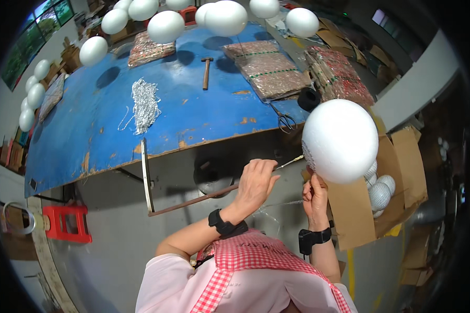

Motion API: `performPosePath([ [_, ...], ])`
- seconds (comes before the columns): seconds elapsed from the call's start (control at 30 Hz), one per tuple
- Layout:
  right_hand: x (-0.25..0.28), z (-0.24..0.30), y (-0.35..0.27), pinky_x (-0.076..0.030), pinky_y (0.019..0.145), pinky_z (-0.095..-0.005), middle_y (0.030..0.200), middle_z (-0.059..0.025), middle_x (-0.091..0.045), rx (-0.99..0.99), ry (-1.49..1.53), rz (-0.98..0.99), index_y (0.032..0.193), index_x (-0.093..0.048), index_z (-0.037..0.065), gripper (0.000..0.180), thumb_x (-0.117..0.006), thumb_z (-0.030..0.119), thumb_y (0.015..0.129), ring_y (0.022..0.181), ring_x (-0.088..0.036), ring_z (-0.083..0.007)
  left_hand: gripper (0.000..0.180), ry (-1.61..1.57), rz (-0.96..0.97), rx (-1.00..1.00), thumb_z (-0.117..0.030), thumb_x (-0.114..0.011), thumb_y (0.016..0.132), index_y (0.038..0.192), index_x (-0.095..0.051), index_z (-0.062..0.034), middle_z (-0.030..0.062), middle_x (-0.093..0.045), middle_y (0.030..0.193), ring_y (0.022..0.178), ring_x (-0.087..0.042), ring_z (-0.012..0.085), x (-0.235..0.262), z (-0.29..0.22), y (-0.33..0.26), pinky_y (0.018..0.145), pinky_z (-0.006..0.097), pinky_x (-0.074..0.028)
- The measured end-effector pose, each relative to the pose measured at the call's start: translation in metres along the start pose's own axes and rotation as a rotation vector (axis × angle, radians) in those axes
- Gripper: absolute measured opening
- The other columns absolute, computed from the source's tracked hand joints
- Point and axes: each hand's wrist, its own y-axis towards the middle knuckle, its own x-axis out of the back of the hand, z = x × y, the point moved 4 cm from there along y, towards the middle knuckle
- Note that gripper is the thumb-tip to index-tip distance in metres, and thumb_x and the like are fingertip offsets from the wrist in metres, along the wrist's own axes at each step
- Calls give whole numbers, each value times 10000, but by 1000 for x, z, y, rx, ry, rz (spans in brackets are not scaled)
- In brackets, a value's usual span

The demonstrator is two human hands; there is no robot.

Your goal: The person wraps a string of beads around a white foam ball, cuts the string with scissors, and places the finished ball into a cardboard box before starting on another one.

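A large white foam ball [340,141] sits on the right end of a thin metal rod [196,200], with a patch of silver beading on its left side. My left hand [256,183] is closed over this rod, its fingers curling across the top. Below the ball's lower left edge, my right hand [315,197] pinches a thin silver bead string [284,203], which trails off to the left. What lies exactly between those fingertips is partly hidden. A pale upright bar [147,177] joins the rod's left end to the table edge.
Several white balls [166,26] hang over the blue table [183,117]. On it lie a silver bead heap [145,106], a hammer [206,74], scissors [285,122] and wrapped packs [266,69]. A cardboard box [356,214] with beaded balls [379,196] stands right; a red stool [68,223] stands left.
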Motion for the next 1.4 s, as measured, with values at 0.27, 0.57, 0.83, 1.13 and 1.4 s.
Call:
performPosePath([
  [0.27, -19, -13, -21, -251, 375, -186, 544, -2, -520, -63, -35, -1, 977, -646, 78, 141, -602, 188, 900, 396, -356, -43, 265, -333, 24, 19, -64, -690, 751, 964, -537, -30, 116, -536, 904, 894, -552, 279, -35, -15, 23, 749, 354, -462],
  [0.57, -4, -3, -22, -302, 389, -173, 572, 8, -569, 14, -293, -3, 925, -681, 46, 163, -663, 187, 846, 434, -436, -28, 232, -489, 59, 202, -23, -674, 787, 969, -530, -21, 60, -525, 942, 874, -571, 172, -55, -14, 16, 786, 286, -476],
  [0.83, 12, 4, -27, -398, 422, -215, 557, -22, -592, 74, -696, -73, 746, -666, -18, 291, -629, 242, 870, 474, -534, -65, 186, -774, 149, 321, -31, -653, 809, 942, -522, -29, 51, -488, 949, 874, -578, 143, -75, -4, 15, 788, 271, -482],
  [1.13, 4, 8, -58, -454, 523, -199, 666, -49, -628, -231, -130, 127, 850, -645, -9, 261, -532, 211, 932, 545, -558, -78, 167, -880, 221, 372, -49, -648, 822, 934, -525, -37, 27, -497, 918, 804, -548, 102, -80, 8, 16, 741, 236, -457],
  [1.4, -17, 24, -70, -447, 543, -203, 662, -36, -628, 139, -492, -75, 823, -647, -13, 224, -557, 171, 913, 572, -553, -69, 147, -934, 291, 434, -94, -605, 868, 958, -505, -35, 7, -536, 871, 793, -526, 76, -74, 24, 32, 739, 230, -454],
])
